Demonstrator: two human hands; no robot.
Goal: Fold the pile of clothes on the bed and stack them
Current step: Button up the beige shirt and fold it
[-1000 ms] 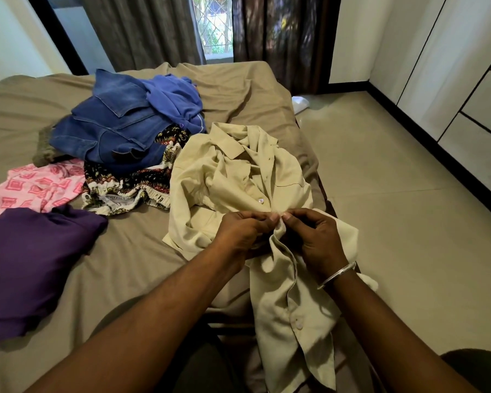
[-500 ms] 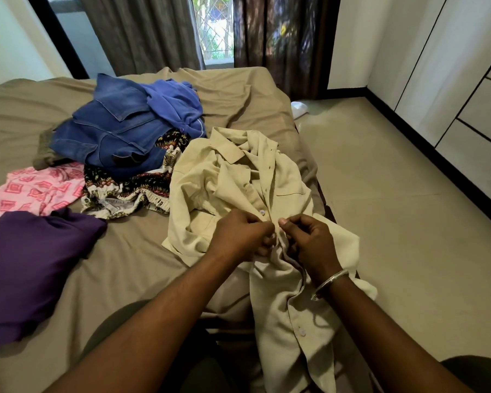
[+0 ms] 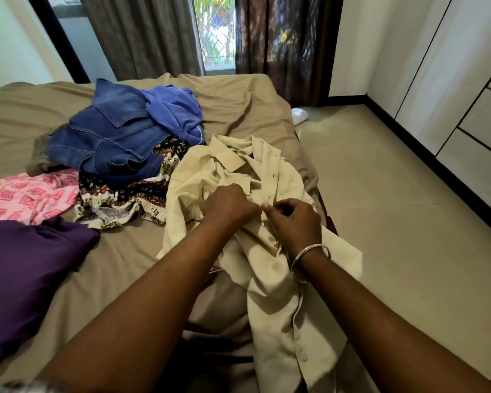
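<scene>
A cream cotton shirt with a collar and small buttons (image 3: 233, 177) lies crumpled on the right side of the bed with the tan sheet (image 3: 238, 106). Its lower part hangs off the near edge of the bed.

Both hands are close together on the front of the shirt, at the strip of buttons. The left hand (image 3: 227, 204) has its fingers curled and grips the cloth. The right hand (image 3: 292, 222) pinches the cloth edge with its thumb and fingers, and a thin silver bangle (image 3: 309, 260) sits on its wrist. The two hands almost touch.

To the left of the shirt is a pile of clothes not yet folded. A blue denim jacket (image 3: 111, 140) lies on top, with a soft blue top (image 3: 173, 112) at its far right. A black, red and white patterned cloth (image 3: 131, 199) sticks out from under the jacket, just beside the shirt. Farther left is a pink cloth with square prints (image 3: 29, 198). At the near left is a folded purple cloth (image 3: 23, 276).

At the far end, grey and brown curtains (image 3: 142, 35) hang by a window. White cupboard doors (image 3: 448, 66) stand on the right, across the beige floor (image 3: 394, 222).
</scene>
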